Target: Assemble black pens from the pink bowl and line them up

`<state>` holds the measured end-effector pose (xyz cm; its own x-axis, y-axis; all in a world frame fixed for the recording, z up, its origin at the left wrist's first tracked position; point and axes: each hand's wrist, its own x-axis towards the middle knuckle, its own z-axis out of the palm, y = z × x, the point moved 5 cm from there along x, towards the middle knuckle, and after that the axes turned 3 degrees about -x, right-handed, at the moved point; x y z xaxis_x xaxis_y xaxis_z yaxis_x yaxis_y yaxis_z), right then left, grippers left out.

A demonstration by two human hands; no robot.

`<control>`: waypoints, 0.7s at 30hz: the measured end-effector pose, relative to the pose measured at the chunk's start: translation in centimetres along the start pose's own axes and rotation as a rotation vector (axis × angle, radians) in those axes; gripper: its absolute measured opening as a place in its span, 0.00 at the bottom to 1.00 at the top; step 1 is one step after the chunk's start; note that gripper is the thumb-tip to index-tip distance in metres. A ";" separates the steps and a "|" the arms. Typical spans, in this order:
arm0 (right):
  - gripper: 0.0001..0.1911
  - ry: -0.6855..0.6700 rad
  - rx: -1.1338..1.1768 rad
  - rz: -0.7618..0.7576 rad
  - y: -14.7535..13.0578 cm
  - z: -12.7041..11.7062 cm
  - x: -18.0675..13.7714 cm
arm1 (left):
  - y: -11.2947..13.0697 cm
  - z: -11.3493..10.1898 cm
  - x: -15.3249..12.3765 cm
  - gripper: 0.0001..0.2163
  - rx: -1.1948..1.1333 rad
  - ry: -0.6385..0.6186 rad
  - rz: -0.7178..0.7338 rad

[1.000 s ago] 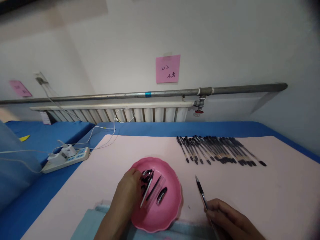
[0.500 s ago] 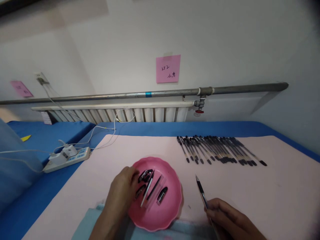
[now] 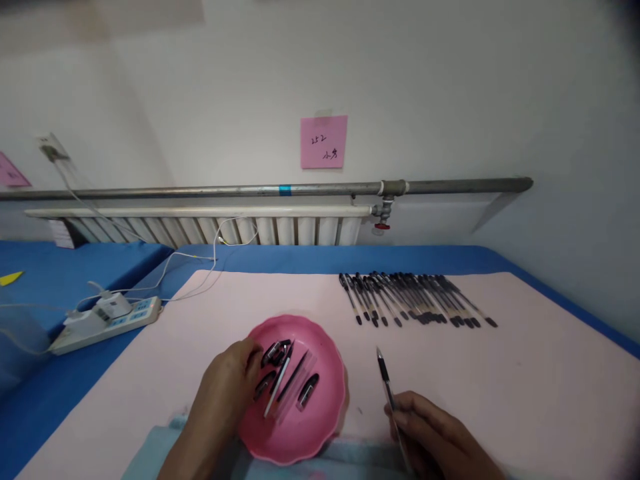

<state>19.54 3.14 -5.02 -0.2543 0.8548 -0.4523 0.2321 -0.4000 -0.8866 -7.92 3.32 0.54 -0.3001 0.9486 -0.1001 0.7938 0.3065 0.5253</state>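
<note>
My right hand (image 3: 425,430) pinches an uncapped pen (image 3: 386,380) with a black grip and a clear barrel. Its tip points up and away over the pink sheet. My left hand (image 3: 233,380) is at the left rim of a pink scalloped bowl (image 3: 327,417), fingers curled together; what they hold, if anything, is hidden. In the bowl lie several black pen caps, one cap (image 3: 307,391) apart on the right. Slim refills, one white-bodied refill (image 3: 277,387) among them, and clear pen barrels (image 3: 296,388) lie beside the caps.
Many black capped pens (image 3: 415,297) lie in a row at the back right of the pink sheet (image 3: 200,333). A power strip (image 3: 110,327) with plugs and white cables is on the blue surface at left. Light-blue cloth (image 3: 155,447) lies at the front edge. A radiator (image 3: 280,230) stands behind.
The whole view has shifted, so things appear farther left. Both hands keep nearly the same places beside the bowl, and the right one still holds the pen.
</note>
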 end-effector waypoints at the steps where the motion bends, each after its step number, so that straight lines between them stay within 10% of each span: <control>1: 0.15 -0.006 0.001 0.000 0.0 0.0 0.0 | 0.0 0.1 0.1 0.11 0.005 -0.009 0.001; 21: 0.11 0.023 0.066 -0.006 0.1 -0.1 0.1 | -0.3 3.6 1.0 0.08 0.272 -0.062 0.036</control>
<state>19.58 3.22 -5.19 -0.2341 0.8642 -0.4454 0.1681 -0.4153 -0.8940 -6.53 4.47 -2.73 -0.2430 0.9597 -0.1414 0.9187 0.2745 0.2840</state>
